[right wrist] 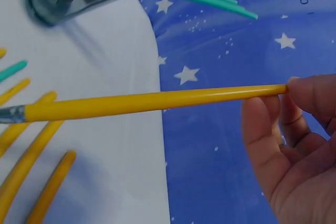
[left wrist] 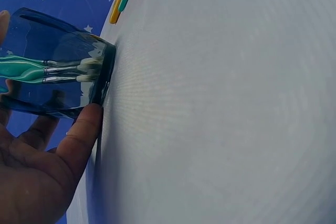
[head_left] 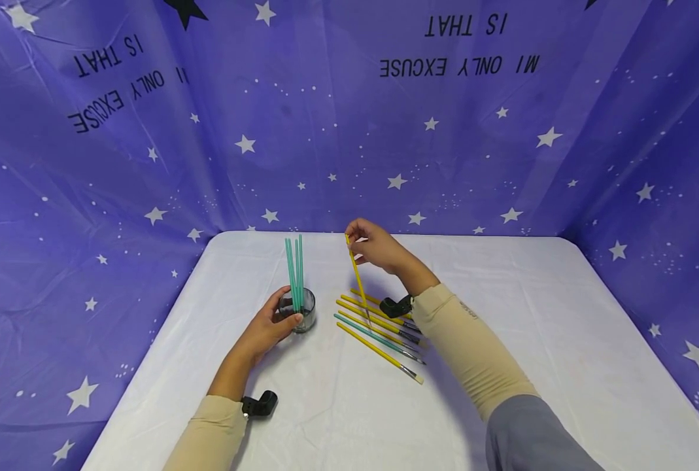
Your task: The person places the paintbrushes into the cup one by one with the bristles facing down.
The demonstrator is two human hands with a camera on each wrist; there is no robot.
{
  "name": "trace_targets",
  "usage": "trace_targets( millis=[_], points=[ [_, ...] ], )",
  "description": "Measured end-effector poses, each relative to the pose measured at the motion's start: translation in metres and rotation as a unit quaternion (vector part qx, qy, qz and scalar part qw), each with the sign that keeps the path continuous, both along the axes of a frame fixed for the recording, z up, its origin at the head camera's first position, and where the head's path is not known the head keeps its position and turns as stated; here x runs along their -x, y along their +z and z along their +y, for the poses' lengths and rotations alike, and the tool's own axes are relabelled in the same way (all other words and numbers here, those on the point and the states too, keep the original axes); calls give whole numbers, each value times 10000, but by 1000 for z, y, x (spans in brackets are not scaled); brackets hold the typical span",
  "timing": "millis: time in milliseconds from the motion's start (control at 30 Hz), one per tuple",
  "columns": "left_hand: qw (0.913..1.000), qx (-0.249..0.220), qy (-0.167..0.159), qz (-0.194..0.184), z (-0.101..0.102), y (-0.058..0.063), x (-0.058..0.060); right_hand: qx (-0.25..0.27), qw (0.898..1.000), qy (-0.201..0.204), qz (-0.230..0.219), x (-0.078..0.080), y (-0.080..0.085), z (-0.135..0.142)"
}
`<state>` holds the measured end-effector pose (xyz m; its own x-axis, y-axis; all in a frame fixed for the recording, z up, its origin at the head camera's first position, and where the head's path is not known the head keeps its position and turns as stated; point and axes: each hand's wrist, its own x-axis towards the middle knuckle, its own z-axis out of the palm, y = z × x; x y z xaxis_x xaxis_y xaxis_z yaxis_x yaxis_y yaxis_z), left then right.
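My left hand [head_left: 263,332] holds a clear dark-tinted drinking glass [head_left: 309,315], thumb and fingers on opposite sides of it. Several green paintbrushes [head_left: 299,261] stand in the glass, handles up; the left wrist view shows their pale bristles at its base. To the right, my right hand [head_left: 378,248] pinches a yellow paintbrush [right wrist: 131,103] by the tip of its handle. That brush hangs steeply, bristle end down, over a row of brushes lying on the table. The row has several yellow paintbrushes [head_left: 369,348] and a green paintbrush [head_left: 363,328], handles toward the glass.
A white cloth [head_left: 325,418] covers the table, whose rounded far edge meets a purple star-patterned curtain [head_left: 349,131]. The curtain also runs along both sides. A small black camera [head_left: 261,404] sits on the left wrist, another black camera [head_left: 395,307] on the right.
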<state>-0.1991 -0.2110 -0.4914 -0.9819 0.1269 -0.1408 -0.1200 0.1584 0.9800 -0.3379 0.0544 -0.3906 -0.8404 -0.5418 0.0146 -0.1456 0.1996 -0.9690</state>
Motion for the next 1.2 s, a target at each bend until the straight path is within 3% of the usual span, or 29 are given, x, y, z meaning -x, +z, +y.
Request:
trace_targets(
  millis=[300,667,900,1200],
  points=[
    [10000,-22,9,-18,0,0,0,771,9964,-337,56,-6,15,-16],
    [10000,-13,-29,-94,-1,2,-2,1627,9830,-794,304,-9,24,-35],
    [9999,-37,30,-137,1,3,-2,1991,9752,-890,364,-15,29,-49],
    [9999,-75,36,-85,0,3,-1,1992,9740,-1013,370,-19,25,-62]
  ],
)
